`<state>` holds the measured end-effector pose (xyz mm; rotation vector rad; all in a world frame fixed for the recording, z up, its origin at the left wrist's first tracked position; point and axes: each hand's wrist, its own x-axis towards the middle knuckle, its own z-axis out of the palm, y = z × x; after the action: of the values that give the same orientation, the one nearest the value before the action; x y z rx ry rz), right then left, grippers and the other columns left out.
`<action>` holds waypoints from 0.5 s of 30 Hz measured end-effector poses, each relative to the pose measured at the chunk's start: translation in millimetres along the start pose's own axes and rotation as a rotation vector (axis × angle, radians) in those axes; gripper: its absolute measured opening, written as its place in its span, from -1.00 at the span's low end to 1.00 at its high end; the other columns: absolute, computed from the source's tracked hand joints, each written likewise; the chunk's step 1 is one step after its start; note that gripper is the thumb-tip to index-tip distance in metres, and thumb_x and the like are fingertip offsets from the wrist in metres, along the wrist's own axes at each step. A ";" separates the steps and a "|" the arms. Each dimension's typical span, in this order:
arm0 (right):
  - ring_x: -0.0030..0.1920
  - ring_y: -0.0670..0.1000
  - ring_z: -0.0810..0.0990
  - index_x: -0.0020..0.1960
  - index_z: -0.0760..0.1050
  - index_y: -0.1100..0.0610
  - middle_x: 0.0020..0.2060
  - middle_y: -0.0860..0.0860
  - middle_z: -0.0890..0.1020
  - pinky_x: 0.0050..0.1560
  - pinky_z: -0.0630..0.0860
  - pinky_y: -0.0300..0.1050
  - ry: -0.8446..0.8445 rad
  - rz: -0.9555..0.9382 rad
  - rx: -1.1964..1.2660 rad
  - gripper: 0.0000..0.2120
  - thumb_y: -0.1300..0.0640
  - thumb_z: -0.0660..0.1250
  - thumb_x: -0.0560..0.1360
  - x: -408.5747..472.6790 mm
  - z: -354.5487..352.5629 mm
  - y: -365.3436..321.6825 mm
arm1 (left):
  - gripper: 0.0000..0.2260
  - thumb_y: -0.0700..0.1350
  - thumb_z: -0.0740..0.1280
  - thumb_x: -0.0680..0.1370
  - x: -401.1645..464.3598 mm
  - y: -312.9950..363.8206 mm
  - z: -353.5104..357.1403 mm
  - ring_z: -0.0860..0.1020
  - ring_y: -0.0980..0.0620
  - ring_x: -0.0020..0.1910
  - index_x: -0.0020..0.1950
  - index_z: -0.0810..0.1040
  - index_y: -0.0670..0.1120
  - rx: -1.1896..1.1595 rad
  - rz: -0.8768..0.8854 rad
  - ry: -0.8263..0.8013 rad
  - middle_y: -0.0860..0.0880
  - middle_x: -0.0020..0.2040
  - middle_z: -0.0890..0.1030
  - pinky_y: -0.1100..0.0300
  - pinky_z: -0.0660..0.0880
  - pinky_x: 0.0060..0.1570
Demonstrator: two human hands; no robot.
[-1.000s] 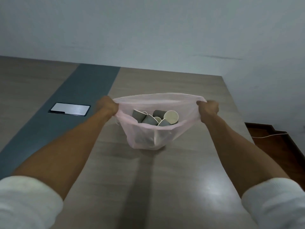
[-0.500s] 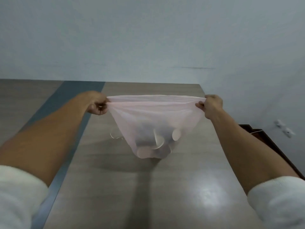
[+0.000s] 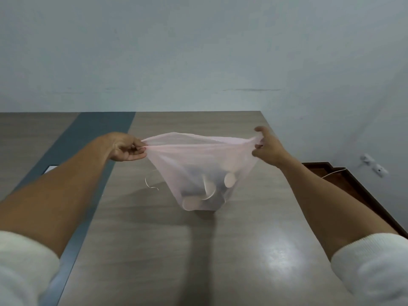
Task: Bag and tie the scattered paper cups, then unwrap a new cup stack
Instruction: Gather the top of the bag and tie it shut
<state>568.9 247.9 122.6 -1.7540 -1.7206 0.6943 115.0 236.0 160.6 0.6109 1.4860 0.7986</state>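
Since a moment ago you've lifted the pink bag (image 3: 199, 164) higher, left hand (image 3: 127, 149) and right hand (image 3: 266, 149) each pinching a rim corner, stretching the mouth nearly shut so the cups (image 3: 205, 191) settle low above the surface (image 3: 154, 239), ready for tying.

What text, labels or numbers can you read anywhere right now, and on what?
None readable.
Pink bag, pinched at its rim by left hand and right hand: no print.
Paper cups inside: blurred through the plastic, no marking discernible.
Table: no text.
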 end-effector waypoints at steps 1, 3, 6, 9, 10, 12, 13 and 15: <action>-0.14 -0.07 0.56 0.40 0.33 -0.02 -0.01 0.07 0.50 -0.24 0.45 -0.24 -0.048 -0.049 -0.104 -0.36 0.28 0.46 0.41 -3.7 1.0 4.5 | -0.88 -0.37 0.33 0.59 -0.2 -3.1 -2.3 0.56 0.07 -0.19 -0.09 0.55 -0.19 0.005 0.020 -0.019 -0.09 -0.14 0.57 0.10 0.67 -0.01; -0.20 0.05 0.56 0.23 0.45 0.07 -0.08 0.17 0.56 -0.30 0.42 -0.20 0.015 -0.061 -0.107 -0.60 0.25 0.47 0.45 -10.3 2.7 11.7 | -0.88 -0.36 0.36 0.57 -1.4 -8.3 -8.0 0.61 0.05 -0.09 0.05 0.59 -0.19 -0.035 0.068 -0.059 -0.09 -0.07 0.63 0.11 0.56 0.22; -0.36 0.04 0.58 -0.09 0.48 0.21 -0.28 0.22 0.64 -0.32 0.57 0.01 0.135 -0.025 0.145 -0.84 0.11 0.35 0.55 -14.2 0.2 12.1 | -0.89 -0.35 0.36 0.57 -4.2 -9.4 -15.7 0.63 0.05 -0.07 0.06 0.61 -0.22 -0.110 0.098 -0.048 -0.11 -0.04 0.65 0.15 0.57 0.20; -0.45 0.02 0.60 -0.12 0.49 0.27 -0.44 0.13 0.62 -0.29 0.65 0.09 0.090 -0.046 0.230 -0.72 0.06 0.31 0.61 -12.7 -7.9 8.3 | -0.92 -0.35 0.35 0.58 -6.7 -4.6 -17.2 0.60 0.06 -0.17 -0.09 0.58 -0.23 -0.209 0.094 0.063 -0.12 -0.14 0.60 0.25 0.66 -0.21; -0.45 0.05 0.61 -0.12 0.48 0.26 -0.44 0.16 0.62 -0.30 0.66 0.08 0.076 -0.048 0.209 -0.71 0.05 0.29 0.63 -11.3 -9.1 6.7 | -0.92 -0.35 0.34 0.58 -7.0 -3.6 -15.4 0.59 0.07 -0.21 -0.11 0.56 -0.24 -0.195 0.097 0.124 -0.12 -0.17 0.59 0.26 0.64 -0.33; -0.43 0.13 0.64 -0.14 0.44 0.27 -0.40 0.25 0.63 -0.32 0.66 0.07 0.052 -0.055 0.169 -0.68 0.04 0.24 0.66 -9.0 -7.0 5.0 | -0.92 -0.36 0.31 0.57 -7.5 -4.9 -8.4 0.57 0.07 -0.28 -0.11 0.54 -0.25 -0.102 0.134 0.266 -0.13 -0.22 0.58 0.27 0.60 -0.48; -0.41 0.17 0.65 -0.15 0.40 0.27 -0.38 0.27 0.64 -0.34 0.67 0.06 0.035 -0.059 0.142 -0.66 0.04 0.21 0.67 -8.8 -4.5 5.1 | -0.90 -0.38 0.29 0.57 -6.2 -7.9 -3.7 0.56 0.06 -0.30 -0.12 0.52 -0.25 -0.075 0.167 0.317 -0.14 -0.24 0.57 0.27 0.58 -0.51; -0.41 0.17 0.67 -0.16 0.36 0.24 -0.37 0.26 0.65 -0.40 0.63 -0.08 0.012 -0.055 0.074 -0.65 0.03 0.15 0.69 -9.5 1.7 6.5 | -0.87 -0.41 0.25 0.59 -4.1 -13.7 5.8 0.56 0.04 -0.31 -0.12 0.49 -0.25 -0.066 0.220 0.365 -0.15 -0.24 0.56 0.27 0.58 -0.51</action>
<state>572.0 238.5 116.4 -1.6512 -1.7069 0.7123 122.4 225.1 152.5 0.6080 1.7329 1.1736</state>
